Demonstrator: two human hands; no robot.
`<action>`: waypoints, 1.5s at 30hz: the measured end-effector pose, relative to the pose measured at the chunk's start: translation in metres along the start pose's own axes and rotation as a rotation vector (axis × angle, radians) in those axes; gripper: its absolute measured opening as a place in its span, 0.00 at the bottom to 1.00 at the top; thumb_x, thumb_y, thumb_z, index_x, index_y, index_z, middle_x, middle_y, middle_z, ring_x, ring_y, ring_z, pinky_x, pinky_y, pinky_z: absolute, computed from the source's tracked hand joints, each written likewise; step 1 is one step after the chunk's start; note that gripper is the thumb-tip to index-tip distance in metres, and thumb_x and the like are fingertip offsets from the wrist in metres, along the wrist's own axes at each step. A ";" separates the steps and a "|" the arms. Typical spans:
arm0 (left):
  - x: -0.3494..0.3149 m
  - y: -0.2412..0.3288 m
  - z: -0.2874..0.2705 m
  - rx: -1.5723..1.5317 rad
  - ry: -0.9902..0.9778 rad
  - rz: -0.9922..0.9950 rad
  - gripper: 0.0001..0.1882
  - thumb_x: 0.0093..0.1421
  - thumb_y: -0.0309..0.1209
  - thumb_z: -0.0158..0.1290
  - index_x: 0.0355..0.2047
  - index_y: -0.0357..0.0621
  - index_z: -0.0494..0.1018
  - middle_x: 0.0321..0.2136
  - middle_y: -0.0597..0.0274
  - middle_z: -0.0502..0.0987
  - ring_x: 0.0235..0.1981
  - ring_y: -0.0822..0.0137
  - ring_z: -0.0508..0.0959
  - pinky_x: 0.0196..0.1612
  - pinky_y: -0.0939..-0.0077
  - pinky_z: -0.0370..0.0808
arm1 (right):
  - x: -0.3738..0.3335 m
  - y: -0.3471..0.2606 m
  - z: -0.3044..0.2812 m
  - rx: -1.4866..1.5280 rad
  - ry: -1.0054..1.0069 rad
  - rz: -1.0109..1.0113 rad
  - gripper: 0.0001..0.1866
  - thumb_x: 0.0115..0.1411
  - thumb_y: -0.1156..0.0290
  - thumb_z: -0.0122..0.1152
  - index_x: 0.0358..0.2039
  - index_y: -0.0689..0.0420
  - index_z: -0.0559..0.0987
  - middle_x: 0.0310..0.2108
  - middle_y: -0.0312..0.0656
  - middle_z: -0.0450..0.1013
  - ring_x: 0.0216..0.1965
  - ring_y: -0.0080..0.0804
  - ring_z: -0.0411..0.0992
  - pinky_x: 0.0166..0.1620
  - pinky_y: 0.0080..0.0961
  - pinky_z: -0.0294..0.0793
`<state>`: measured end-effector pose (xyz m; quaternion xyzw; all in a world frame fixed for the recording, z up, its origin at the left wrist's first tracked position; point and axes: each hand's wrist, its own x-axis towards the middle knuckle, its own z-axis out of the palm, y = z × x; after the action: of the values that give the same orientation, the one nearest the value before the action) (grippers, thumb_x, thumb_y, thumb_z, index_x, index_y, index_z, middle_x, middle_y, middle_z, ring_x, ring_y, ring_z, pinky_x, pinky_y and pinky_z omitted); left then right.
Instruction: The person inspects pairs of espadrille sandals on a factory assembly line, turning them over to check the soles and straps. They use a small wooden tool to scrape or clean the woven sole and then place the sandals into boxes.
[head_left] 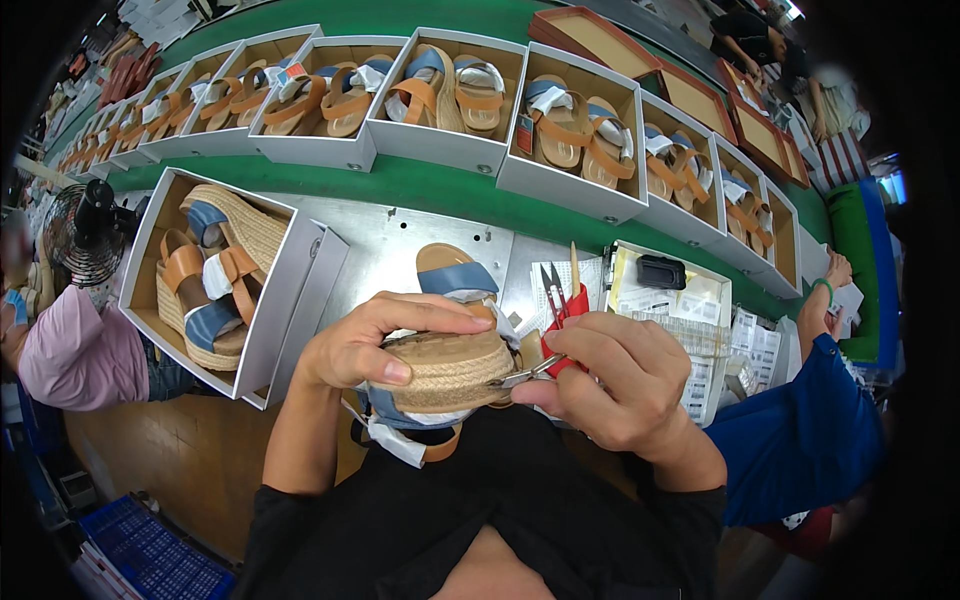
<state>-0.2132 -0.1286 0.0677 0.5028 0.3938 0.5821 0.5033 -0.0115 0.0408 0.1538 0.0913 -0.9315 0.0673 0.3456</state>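
Note:
My left hand (365,345) grips a wedge sandal (450,372) with a braided rope sole, holding it on its side with the wedge toward me. Blue and tan straps and white wrapping hang beneath the sole. My right hand (625,375) is closed on a small silver-tipped hand tool (522,378). The tool's tip touches the right end of the rope sole; its exact kind is partly hidden by my fingers. Just beyond that hand, dark-bladed thread snips (553,290) with red handles point away from me. Behind the held sandal lies another sandal (457,278) with a blue strap.
An open white box (290,270) with a pair of sandals stands at left. Boxed sandals (470,90) line the green bench's far side. At right is a tray (722,295) with labels and a black case (661,271). A co-worker's blue-clad arm (810,430) is nearby.

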 end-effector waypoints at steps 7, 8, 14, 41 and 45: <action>-0.007 0.005 -0.011 0.180 -0.044 0.014 0.42 0.48 0.54 0.56 0.54 0.29 0.71 0.53 0.38 0.73 0.55 0.47 0.74 0.59 0.58 0.69 | -0.014 0.032 -0.005 -0.053 -0.047 -0.006 0.14 0.48 0.65 0.70 0.18 0.52 0.71 0.23 0.34 0.71 0.23 0.30 0.70 0.22 0.25 0.63; -0.015 0.003 -0.014 0.003 0.073 -0.006 0.43 0.50 0.55 0.54 0.55 0.28 0.69 0.53 0.36 0.72 0.52 0.46 0.75 0.55 0.57 0.71 | -0.023 0.047 0.001 -0.062 0.030 0.143 0.13 0.50 0.66 0.69 0.19 0.54 0.72 0.23 0.36 0.71 0.23 0.33 0.70 0.24 0.28 0.64; -0.044 -0.068 -0.032 -1.021 0.610 -0.090 0.40 0.64 0.56 0.41 0.60 0.29 0.59 0.52 0.30 0.69 0.43 0.45 0.80 0.41 0.56 0.83 | -0.098 0.045 0.090 -0.165 -0.125 0.860 0.18 0.59 0.59 0.63 0.19 0.55 0.71 0.20 0.41 0.69 0.22 0.43 0.70 0.25 0.40 0.67; -0.057 -0.041 0.043 -1.083 1.052 -0.135 0.27 0.67 0.39 0.51 0.62 0.42 0.59 0.57 0.55 0.69 0.56 0.62 0.72 0.59 0.64 0.71 | -0.039 -0.013 0.103 1.401 0.338 1.001 0.19 0.63 0.71 0.61 0.49 0.59 0.63 0.40 0.41 0.72 0.38 0.21 0.71 0.39 0.20 0.72; -0.055 -0.030 0.061 -0.657 1.235 -0.179 0.29 0.66 0.38 0.51 0.63 0.39 0.59 0.58 0.55 0.68 0.59 0.61 0.69 0.63 0.64 0.65 | -0.013 -0.027 0.124 1.200 0.238 0.901 0.19 0.62 0.70 0.64 0.47 0.58 0.65 0.36 0.42 0.74 0.34 0.19 0.71 0.36 0.19 0.72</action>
<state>-0.1486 -0.1795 0.0395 -0.1321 0.4512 0.8061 0.3593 -0.0743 -0.0073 0.0541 -0.1337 -0.6387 0.7066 0.2738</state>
